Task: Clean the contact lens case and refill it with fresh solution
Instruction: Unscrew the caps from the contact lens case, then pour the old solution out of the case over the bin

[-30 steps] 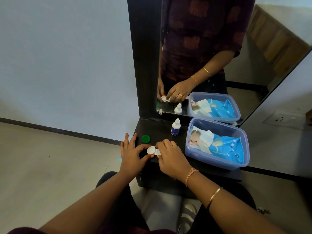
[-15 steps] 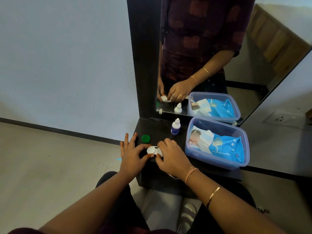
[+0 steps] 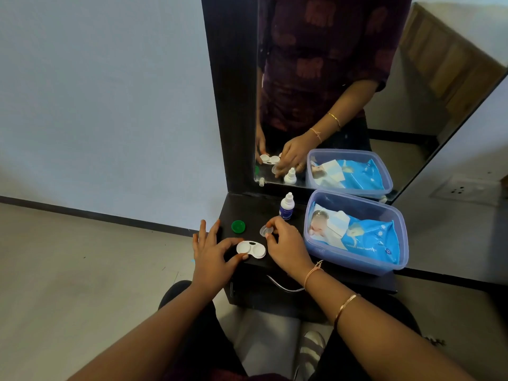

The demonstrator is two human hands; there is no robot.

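Note:
The white contact lens case (image 3: 251, 249) lies on the dark shelf (image 3: 255, 210) with both wells uncovered. My left hand (image 3: 213, 255) steadies it, thumb and a fingertip touching its left end. My right hand (image 3: 286, 243) pinches a clear cap (image 3: 266, 230), held just above the shelf behind the case. A green cap (image 3: 238, 226) lies on the shelf to the left of the clear one. A small white solution bottle (image 3: 286, 206) with a blue label stands upright further back.
A translucent blue tub (image 3: 354, 264) holding a blue wipes pack (image 3: 365, 237) fills the shelf's right side, close to my right hand. A mirror (image 3: 343, 78) rises behind the shelf. The floor drops away past the shelf's left and front edges.
My right hand has lifted the clear cap off the case's right well and moved it back and up. The case's right well is now uncovered. My left hand stayed put.

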